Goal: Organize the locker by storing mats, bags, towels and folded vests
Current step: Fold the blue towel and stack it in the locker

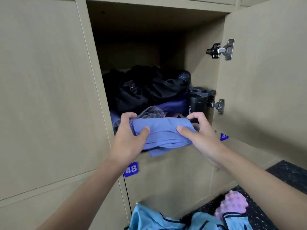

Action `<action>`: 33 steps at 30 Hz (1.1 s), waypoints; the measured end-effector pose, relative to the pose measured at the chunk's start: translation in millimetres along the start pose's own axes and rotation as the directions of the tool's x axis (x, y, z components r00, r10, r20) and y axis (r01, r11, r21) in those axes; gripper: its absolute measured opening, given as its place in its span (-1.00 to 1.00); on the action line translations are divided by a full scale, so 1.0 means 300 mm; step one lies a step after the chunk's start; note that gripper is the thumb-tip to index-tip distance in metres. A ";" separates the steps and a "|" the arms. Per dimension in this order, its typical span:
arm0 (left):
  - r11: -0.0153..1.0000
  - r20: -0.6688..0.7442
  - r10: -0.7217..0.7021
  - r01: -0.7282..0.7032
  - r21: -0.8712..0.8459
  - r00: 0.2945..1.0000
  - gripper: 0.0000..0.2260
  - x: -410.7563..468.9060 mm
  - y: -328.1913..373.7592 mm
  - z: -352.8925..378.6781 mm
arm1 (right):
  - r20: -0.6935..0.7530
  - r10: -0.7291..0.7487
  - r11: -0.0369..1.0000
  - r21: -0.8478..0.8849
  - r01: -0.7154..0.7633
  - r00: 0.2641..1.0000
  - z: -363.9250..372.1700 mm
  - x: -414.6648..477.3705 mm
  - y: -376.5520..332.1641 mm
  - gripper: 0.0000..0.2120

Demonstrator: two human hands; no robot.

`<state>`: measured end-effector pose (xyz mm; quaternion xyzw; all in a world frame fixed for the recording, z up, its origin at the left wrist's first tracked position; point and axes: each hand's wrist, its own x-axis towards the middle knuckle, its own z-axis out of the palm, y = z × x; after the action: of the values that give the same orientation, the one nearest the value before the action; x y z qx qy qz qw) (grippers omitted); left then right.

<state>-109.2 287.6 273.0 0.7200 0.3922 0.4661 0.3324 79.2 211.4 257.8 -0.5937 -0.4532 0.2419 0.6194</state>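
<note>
1. The left hand (131, 130) grips the left end of a folded blue cloth (162, 135), thumb pressed on top and fingers curled over its far edge.
2. The right hand (197, 130) grips the right end the same way, thumb on top, fingers hooked behind.
3. The blue cloth sits at the front lip of the open locker (204, 68), its lower folds hanging over the edge. It could be a vest or a towel; the folds hide which.
4. At 12 o'clock from the cloth lie a grey cloth (151, 112) and a purple cloth (172, 106), with black bags (132, 93) heaped behind them.
5. At 2 o'clock a black bottle (197, 103) stands upright against the locker's right wall.
6. At 3 o'clock the door (265, 80) stands open on two metal hinges (221, 50).
7. At 7 o'clock a blue tag (131, 169) reads 48.
8. At 6 o'clock, on the dark floor (290, 173), lie light blue garments (149, 219); a pink bumpy item (235, 203) lies at 5 o'clock.
</note>
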 end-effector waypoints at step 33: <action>0.441 -0.020 0.289 -0.115 0.890 0.957 -0.53 0.292 -0.335 0.152 | 0.240 -0.344 0.868 -0.286 0.405 0.908 0.317 0.571 0.076 -0.36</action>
<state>-69.9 406.3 208.3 0.7867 0.5134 0.2924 -0.1788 84.8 408.1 272.0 -0.5645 -0.6484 0.0905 0.5027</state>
